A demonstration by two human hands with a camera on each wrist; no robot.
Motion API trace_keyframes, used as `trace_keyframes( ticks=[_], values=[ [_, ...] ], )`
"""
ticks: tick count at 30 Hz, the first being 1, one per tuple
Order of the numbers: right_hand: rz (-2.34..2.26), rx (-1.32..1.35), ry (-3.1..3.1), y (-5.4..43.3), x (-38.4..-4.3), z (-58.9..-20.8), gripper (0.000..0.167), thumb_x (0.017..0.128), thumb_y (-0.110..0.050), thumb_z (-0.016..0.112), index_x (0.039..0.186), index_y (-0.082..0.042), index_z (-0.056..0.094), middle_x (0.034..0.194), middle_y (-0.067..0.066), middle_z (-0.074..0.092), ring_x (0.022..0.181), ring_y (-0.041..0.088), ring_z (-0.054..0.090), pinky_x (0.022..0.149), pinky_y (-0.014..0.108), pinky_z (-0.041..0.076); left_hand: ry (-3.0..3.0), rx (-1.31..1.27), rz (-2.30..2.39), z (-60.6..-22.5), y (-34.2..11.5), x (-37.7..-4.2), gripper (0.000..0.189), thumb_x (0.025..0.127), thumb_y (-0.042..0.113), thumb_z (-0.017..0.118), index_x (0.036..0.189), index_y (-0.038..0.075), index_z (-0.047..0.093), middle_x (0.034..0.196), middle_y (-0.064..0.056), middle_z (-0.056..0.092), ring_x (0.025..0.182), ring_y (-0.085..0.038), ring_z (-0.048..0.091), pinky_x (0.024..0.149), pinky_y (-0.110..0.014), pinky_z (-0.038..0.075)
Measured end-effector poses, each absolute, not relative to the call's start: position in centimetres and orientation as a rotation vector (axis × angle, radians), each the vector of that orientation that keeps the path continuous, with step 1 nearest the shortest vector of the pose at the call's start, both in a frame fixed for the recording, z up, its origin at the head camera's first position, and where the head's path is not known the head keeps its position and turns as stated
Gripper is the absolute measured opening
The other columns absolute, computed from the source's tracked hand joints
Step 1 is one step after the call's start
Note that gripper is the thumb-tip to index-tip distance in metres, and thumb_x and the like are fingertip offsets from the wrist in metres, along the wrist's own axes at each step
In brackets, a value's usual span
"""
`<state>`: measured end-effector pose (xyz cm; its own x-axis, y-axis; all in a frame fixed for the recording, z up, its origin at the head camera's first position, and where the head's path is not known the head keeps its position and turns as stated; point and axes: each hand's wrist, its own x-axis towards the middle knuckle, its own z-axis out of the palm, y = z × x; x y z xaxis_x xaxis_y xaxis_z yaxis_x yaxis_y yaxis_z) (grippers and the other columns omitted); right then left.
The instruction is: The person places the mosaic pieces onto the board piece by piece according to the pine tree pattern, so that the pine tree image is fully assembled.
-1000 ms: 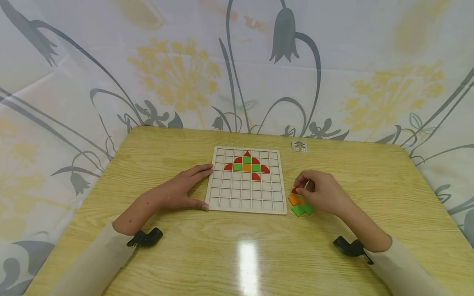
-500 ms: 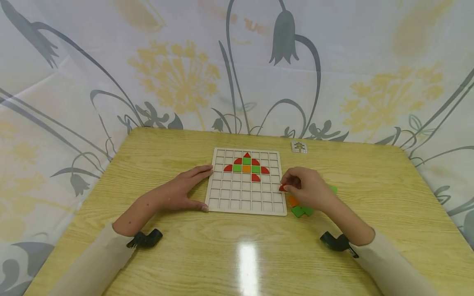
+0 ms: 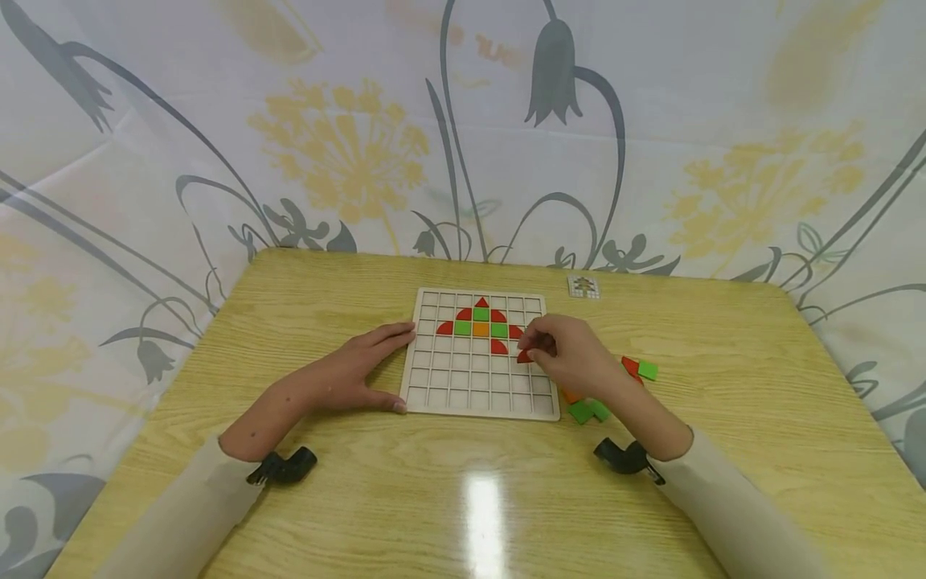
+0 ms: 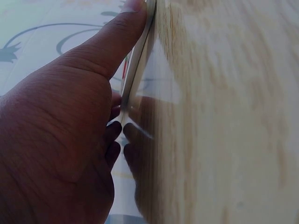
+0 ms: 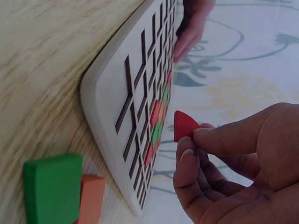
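A square wooden grid board [image 3: 481, 382] lies on the table, with red, green and orange tiles set in its upper middle cells. My left hand [image 3: 347, 370] rests along the board's left edge, thumb at the near corner and fingers farther up. Between thumb and fingertips my right hand [image 3: 575, 354] pinches a red quarter-circle tile [image 5: 184, 126], held above the board's right part. A single red quarter-circle [image 3: 499, 346] sits in the row below the others. The right hand and forearm partly hide the loose tiles beside the board.
Right of the board lie loose tiles: green squares [image 3: 581, 413], an orange one [image 5: 91, 198], and red and green pieces [image 3: 647, 371] farther right. A small pattern card [image 3: 583, 287] lies near the table's far edge. A flower-patterned sheet [image 3: 477, 129] hangs behind the table.
My right hand has carried the red quarter-circle tile from the loose pile leftward over the board, uncovering tiles to the right. The left hand has stayed put.
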<state>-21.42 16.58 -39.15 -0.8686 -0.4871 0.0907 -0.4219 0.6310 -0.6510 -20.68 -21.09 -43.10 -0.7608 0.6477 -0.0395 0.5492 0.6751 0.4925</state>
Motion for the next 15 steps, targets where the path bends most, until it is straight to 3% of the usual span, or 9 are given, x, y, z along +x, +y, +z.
trace_keyframes(
  ticks=[8,15],
  values=[
    [-1.075,-0.769,2.727,15.0,-21.9,-39.1,0.012,0.101,0.002,0.066,0.102,-0.007,0.074,0.1,0.004,0.073,0.085,0.017,0.066,0.079,0.036,0.057,2.659,0.988,0.696,-43.0,-21.1,-20.7,0.111,0.088,0.057,0.084,0.17,0.011,0.025,0.177,-0.005,0.018,0.161,-0.035,0.022,0.125,-0.057,0.029],
    [-1.087,-0.767,2.719,13.6,-22.5,-39.0,0.009,0.102,-0.001,0.066,0.1,-0.005,0.074,0.095,0.006,0.074,0.083,0.018,0.064,0.077,0.036,0.056,2.673,0.982,0.692,-43.0,-21.2,-20.6,0.11,0.089,0.061,0.081,0.171,0.013,0.024,0.178,-0.004,0.017,0.161,-0.035,0.022,0.125,-0.058,0.029]
  ],
)
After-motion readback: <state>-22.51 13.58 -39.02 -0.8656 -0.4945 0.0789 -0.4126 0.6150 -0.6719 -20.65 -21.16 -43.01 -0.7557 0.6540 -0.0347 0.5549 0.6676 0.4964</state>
